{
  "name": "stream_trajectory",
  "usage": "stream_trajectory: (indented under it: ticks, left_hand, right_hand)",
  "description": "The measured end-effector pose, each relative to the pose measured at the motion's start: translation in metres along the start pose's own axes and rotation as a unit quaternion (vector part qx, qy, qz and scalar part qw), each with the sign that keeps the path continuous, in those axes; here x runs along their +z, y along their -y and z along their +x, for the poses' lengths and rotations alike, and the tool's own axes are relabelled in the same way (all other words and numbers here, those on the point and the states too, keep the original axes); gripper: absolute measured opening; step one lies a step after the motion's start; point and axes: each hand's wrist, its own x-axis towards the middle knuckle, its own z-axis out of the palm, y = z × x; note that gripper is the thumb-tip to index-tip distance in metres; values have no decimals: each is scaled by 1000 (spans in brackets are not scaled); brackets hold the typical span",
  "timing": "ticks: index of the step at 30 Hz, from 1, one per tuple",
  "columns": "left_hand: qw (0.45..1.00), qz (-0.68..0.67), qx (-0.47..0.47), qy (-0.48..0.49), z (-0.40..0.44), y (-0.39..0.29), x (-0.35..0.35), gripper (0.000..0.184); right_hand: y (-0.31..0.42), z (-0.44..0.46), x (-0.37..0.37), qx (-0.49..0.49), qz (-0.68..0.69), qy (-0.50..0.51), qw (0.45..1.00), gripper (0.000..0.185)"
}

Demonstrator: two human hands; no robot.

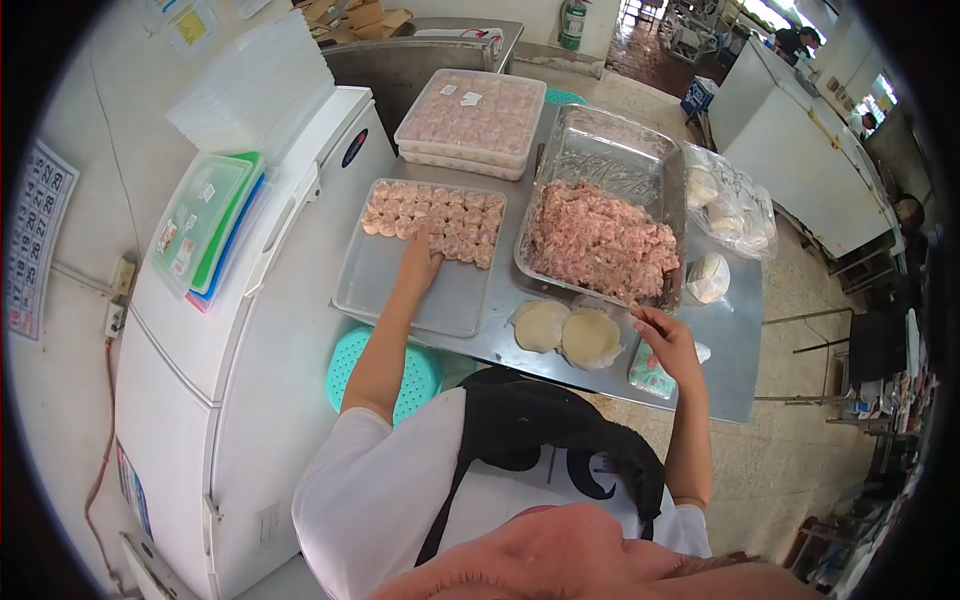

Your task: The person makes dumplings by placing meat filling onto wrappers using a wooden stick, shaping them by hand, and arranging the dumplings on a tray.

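A clear plastic tray [400,292] lies on the metal table, its far part filled with rows of small meat dumplings [465,215]. My left hand [420,262] reaches into it, fingertips together on a dumpling at the near edge of the rows. To the right, a deep metal pan [610,135] holds a heap of minced meat [600,240]. At the pan's near corner my right hand [668,340] grips a thin wooden stick [632,306], whose tip reaches the meat. Two stacks of round dumpling wrappers [590,335] lie on plastic in front of the pan.
Lidded boxes of dumplings [470,115] are stacked behind the tray. Right of the pan are a bag of white bundles [735,205], a white wrapped bundle [709,278] and a patterned packet [652,372]. A white freezer [270,260] stands left; a turquoise stool [350,365] is below.
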Motion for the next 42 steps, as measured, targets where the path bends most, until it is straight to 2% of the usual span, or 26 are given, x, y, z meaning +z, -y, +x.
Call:
stream_trajectory:
  ticks: [2, 3, 5, 9, 11, 13, 14, 15, 17, 19, 22, 25, 28, 31, 34, 37, 40, 42]
  left_hand:
    - [1000, 10, -1, -1, 4, 4, 5, 74]
    - [1000, 13, 1, 0, 4, 6, 7, 78]
    - [999, 27, 14, 25, 3, 7, -1, 72]
    - [992, 114, 5, 61, -13, -36, -22, 64]
    - [996, 64, 61, 11, -24, -76, -19, 57]
    - [998, -17, 49, 40, -37, -132, -18, 51]
    - [993, -75, 10, 94, -44, -168, -18, 48]
    - [980, -132, -29, 146, -51, -193, -10, 45]
    - [971, -129, 83, 183, -70, -204, 28, 37]
    - [959, -105, 143, 223, -84, -214, 67, 35]
    - [942, -88, 211, 245, -96, -233, 97, 35]
    - [956, -24, 200, 213, -101, -247, 107, 36]
    - [952, -33, 202, 228, -97, -242, 110, 30]
    - [948, -74, 203, 234, -94, -228, 114, 21]
    - [941, -161, 137, 264, -86, -227, 104, 17]
    - [939, -244, 52, 237, -83, -235, 87, 17]
    - [923, -309, -13, 229, -78, -227, 85, 15]
    - [929, -298, -24, 220, -76, -233, 82, 15]
  right_hand:
    - [3, 12, -10, 13, -24, 26, 999, 26]
    - [-5, 21, -16, -56, -119, 36, 991, 26]
    - [-25, 39, -37, -178, -307, 47, 934, 27]
    - [-11, 54, -100, -137, -489, 58, 860, 26]
    - [4, 65, -129, -123, -564, 55, 814, 26]
    - [2, 80, -139, -152, -607, 18, 780, 26]
    - [1, 85, -140, -168, -626, 0, 762, 27]
    - [-13, 91, -132, -185, -627, 8, 757, 24]
    - [-48, 104, -104, -218, -627, 22, 748, 18]
    - [-34, 85, -83, -226, -602, 57, 763, 14]
    - [-29, 53, -82, -271, -548, 100, 785, 17]
    - [-31, 62, -110, -259, -583, 95, 765, 25]
    - [-19, 90, -144, -260, -539, 31, 801, 32]
    - [-65, 116, -120, -264, -522, 10, 811, 34]
    - [-79, 81, -91, -320, -448, 1, 835, 32]
    - [-71, 59, -96, -296, -474, 2, 830, 31]
    - [-39, 60, -117, -248, -518, 119, 810, 22]
    - [-40, 75, -116, -253, -502, 55, 825, 23]
